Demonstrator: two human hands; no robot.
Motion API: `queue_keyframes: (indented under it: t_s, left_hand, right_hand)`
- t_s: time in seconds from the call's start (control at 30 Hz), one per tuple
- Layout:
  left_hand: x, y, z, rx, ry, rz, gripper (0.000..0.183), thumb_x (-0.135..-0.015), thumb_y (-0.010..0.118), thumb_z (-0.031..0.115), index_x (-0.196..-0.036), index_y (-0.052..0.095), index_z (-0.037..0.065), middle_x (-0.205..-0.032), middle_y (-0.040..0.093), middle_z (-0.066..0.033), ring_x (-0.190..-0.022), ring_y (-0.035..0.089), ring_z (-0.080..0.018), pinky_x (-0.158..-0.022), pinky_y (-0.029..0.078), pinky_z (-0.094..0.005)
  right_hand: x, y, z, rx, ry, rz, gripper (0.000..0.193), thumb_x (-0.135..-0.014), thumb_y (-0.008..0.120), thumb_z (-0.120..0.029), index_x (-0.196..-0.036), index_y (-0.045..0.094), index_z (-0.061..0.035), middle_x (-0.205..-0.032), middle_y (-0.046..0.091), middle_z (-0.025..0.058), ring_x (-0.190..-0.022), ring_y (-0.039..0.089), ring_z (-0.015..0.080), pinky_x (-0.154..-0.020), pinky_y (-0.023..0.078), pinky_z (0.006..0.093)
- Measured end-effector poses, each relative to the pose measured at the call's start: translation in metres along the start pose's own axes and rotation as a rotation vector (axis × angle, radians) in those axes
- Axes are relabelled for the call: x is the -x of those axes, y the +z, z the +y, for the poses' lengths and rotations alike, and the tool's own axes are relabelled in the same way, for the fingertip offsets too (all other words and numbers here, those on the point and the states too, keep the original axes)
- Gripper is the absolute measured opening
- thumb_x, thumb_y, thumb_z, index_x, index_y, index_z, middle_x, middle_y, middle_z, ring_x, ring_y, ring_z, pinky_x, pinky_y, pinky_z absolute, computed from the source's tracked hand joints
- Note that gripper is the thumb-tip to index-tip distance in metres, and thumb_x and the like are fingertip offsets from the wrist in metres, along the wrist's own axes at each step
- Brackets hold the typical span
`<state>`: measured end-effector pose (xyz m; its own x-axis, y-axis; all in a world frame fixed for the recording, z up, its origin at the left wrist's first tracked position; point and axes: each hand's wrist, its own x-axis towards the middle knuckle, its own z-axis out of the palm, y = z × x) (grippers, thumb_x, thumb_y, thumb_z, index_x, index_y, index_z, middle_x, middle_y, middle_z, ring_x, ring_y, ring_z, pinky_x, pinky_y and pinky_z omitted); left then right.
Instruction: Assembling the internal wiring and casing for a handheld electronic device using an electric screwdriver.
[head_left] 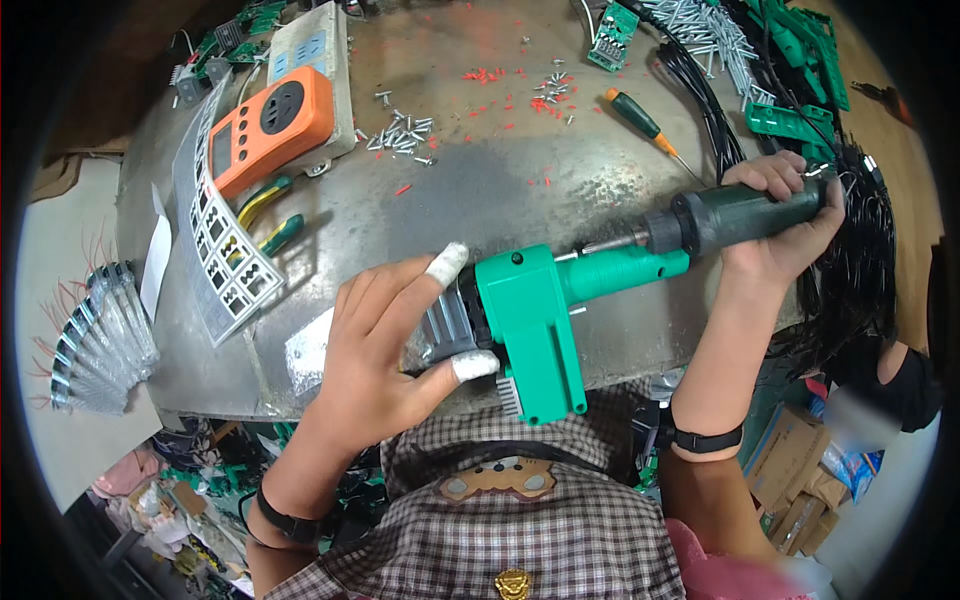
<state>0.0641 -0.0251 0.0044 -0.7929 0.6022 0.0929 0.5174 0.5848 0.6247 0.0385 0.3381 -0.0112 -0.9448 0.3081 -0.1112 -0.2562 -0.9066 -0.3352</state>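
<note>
My left hand (375, 345), with white covers on thumb and forefinger, grips the dark ribbed end of a green plastic tool housing (530, 320). The housing lies across the table's near edge, with its round green handle (625, 277) pointing right. A dark, cylindrical electric screwdriver (725, 218) is wrapped in my right hand (775, 225). Its metal bit (612, 241) reaches left, right by the housing's handle. Whether the tip sits in a screw hole cannot be told. A thin metal pin or screw (578, 311) sticks out below the handle.
Loose silver screws (402, 135) and red bits (485, 75) are scattered on the metal table (450, 200). An orange meter (270, 130), pliers (282, 232) and a printed sheet (235, 260) lie left. A hand screwdriver (640, 122), black cables (700, 95) and long screws (715, 45) lie far right.
</note>
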Motion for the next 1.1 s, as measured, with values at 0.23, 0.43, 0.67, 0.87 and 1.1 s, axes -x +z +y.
queue_keyframes:
  t_s: [0.23, 0.43, 0.67, 0.87, 1.1]
  left_hand:
    - [0.0, 0.005, -0.013, -0.004, 0.039, 0.066, 0.067, -0.068, 0.079, 0.035, -0.123, 0.067, -0.001, -0.115, 0.067, -0.0148, -0.095, 0.063, -0.0316, -0.081, 0.045, -0.0408]
    - [0.001, 0.004, -0.014, -0.009, 0.057, 0.065, 0.067, -0.07, 0.076, 0.037, -0.124, 0.067, -0.001, -0.117, 0.067, -0.0159, -0.095, 0.063, -0.0322, -0.079, 0.045, -0.0412]
    - [-0.001, -0.001, -0.017, 0.039, 0.077, -0.007, 0.078, -0.07, 0.086, 0.038, -0.131, 0.063, -0.007, -0.116, 0.065, -0.0202, -0.1, 0.063, -0.0346, -0.088, 0.049, -0.0422]
    - [-0.003, 0.003, -0.016, 0.121, 0.092, 0.015, 0.069, -0.074, 0.084, 0.028, -0.129, 0.062, -0.008, -0.115, 0.064, -0.0228, -0.099, 0.063, -0.036, -0.084, 0.051, -0.0433]
    - [-0.006, 0.006, -0.018, 0.115, 0.125, 0.04, 0.071, -0.072, 0.086, 0.026, -0.128, 0.061, -0.01, -0.114, 0.064, -0.0235, -0.096, 0.062, -0.0344, -0.082, 0.051, -0.043]
  right_hand:
    - [0.002, 0.005, 0.019, -0.043, 0.054, -0.023, 0.037, -0.088, 0.063, -0.044, -0.096, 0.052, -0.0093, -0.072, 0.051, -0.0047, -0.061, 0.051, 0.0104, -0.069, 0.044, 0.0319]
    - [-0.002, 0.003, 0.005, -0.027, 0.054, -0.057, 0.035, -0.089, 0.062, -0.042, -0.095, 0.052, -0.0093, -0.071, 0.05, -0.0044, -0.06, 0.051, 0.0097, -0.07, 0.044, 0.0322]
    - [0.0, 0.008, 0.026, -0.049, 0.101, -0.1, 0.032, -0.088, 0.066, -0.038, -0.094, 0.052, -0.0103, -0.071, 0.05, -0.0056, -0.062, 0.051, 0.0091, -0.07, 0.046, 0.0317]
    - [-0.001, 0.008, 0.03, -0.121, 0.152, -0.072, 0.031, -0.086, 0.067, -0.036, -0.093, 0.052, -0.0108, -0.07, 0.051, -0.0062, -0.061, 0.052, 0.0092, -0.07, 0.046, 0.0316]
    - [-0.001, 0.01, 0.027, -0.088, 0.164, -0.069, 0.029, -0.085, 0.067, -0.035, -0.092, 0.051, -0.0115, -0.07, 0.051, -0.0062, -0.062, 0.053, 0.0095, -0.072, 0.047, 0.0313]
